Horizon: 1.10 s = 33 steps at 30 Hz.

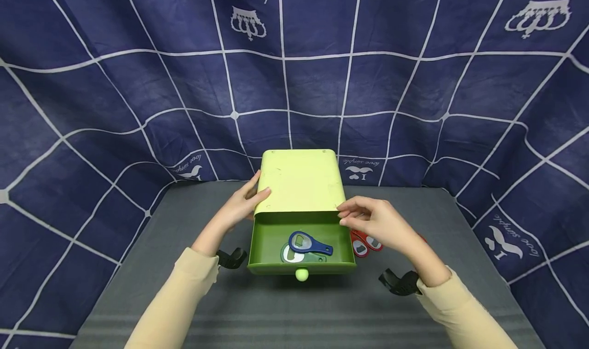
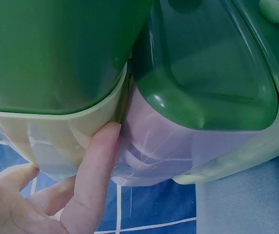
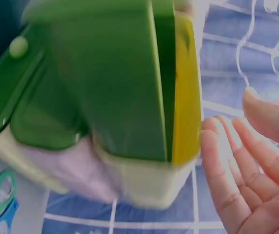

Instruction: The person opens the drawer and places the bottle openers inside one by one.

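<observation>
A drawer unit [image 1: 301, 180] with a pale yellow-green top stands mid-table, its green top drawer [image 1: 271, 236] pulled out. Inside the drawer, a blue bottle opener [image 1: 313, 244] lies over a green bottle opener [image 1: 291, 256]. My left hand [image 1: 239, 203] rests against the unit's left side, thumb near the top edge; the left wrist view shows straight fingers [image 2: 98, 165] touching the casing. At the front right corner is my right hand [image 1: 375, 218], fingers loosely bent and holding nothing. Whether its fingertips touch the casing, I cannot tell.
Red bottle openers [image 1: 360, 247] lie on the grey table [image 1: 184, 287] right of the unit, partly behind my right hand. Another green opener [image 3: 3, 195] shows there in the right wrist view. Lower drawers [image 2: 208, 73] are closed. A blue checked curtain [image 1: 313, 83] surrounds the table.
</observation>
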### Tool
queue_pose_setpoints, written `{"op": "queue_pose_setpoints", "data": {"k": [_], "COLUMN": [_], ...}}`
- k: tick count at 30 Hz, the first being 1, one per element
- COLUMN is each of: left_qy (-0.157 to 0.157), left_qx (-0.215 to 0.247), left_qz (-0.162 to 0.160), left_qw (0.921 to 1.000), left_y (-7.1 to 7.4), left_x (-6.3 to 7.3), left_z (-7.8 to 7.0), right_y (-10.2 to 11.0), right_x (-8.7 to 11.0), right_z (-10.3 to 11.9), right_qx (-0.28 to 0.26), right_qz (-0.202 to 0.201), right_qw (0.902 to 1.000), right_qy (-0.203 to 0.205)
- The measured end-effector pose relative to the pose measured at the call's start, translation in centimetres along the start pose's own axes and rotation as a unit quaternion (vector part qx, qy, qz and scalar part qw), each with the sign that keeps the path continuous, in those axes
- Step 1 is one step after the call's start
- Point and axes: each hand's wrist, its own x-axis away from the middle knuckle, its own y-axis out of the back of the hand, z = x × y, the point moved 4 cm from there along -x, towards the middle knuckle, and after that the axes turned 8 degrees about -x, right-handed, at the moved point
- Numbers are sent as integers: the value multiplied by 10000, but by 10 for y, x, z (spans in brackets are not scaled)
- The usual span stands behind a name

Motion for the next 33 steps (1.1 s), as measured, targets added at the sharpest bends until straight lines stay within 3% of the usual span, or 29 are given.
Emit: {"op": "queue_pose_setpoints", "data": {"k": [6,16,27,33], "left_qy": [23,-16,-36,-50], "left_qx": [11,-134,-150,-144], "left_qz": [-25,-22,-13,0], "left_qw": [10000,9999,9999,9999], "left_y": [0,0,0,0], "left_x": [0,0,0,0], "left_z": [1,-1,-1,0], "right_y": [22,31,13,-1], "right_x": [2,4,6,8], "right_z": [-32,-93,-160,-185], "right_qx": [154,380,456,482], "right_qz": [-643,-1302,-1196,-1168], "right_qw": [9968,9850,9781,9758], "right_qy": [-450,-1065,-1642,-1783]}}
